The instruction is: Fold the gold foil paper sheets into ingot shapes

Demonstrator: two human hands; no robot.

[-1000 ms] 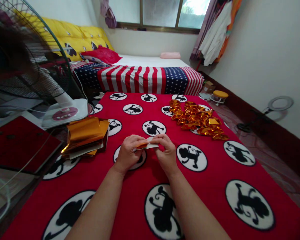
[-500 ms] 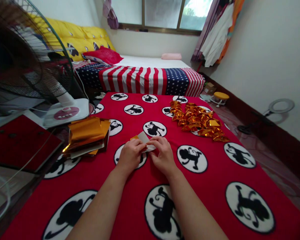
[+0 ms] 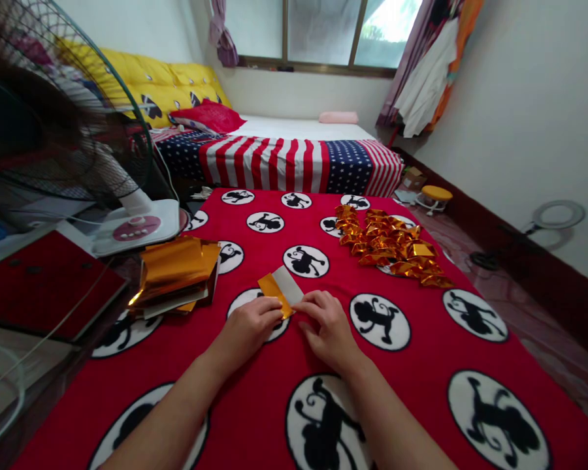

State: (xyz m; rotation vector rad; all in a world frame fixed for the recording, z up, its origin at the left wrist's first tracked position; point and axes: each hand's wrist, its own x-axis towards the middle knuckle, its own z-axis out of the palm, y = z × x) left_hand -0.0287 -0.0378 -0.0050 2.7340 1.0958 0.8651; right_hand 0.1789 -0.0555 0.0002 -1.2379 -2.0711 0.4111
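A partly folded sheet of gold foil paper (image 3: 275,288), gold on one side and pale grey on the other, lies on the red blanket (image 3: 245,418) in front of me. My left hand (image 3: 252,324) is closed on its lower left part, with the fingertips on the gold strip. From the other side, my right hand (image 3: 327,326) has bent fingers on the lower right edge of the paper, and its thumb sits lower down. The fingers partly cover the paper's near corner.
To the left is a stack of gold foil sheets (image 3: 176,271), beside a running fan on a white base (image 3: 142,225). Several folded gold foil pieces (image 3: 389,245) lie in rows at the right. A bed (image 3: 274,163) stands beyond, and a yellow stool (image 3: 436,194) is on the floor.
The paper now shows more of its gold strip and grey panel, lying flatter. My left hand has moved slightly left and down, and both hands sit lower in view.
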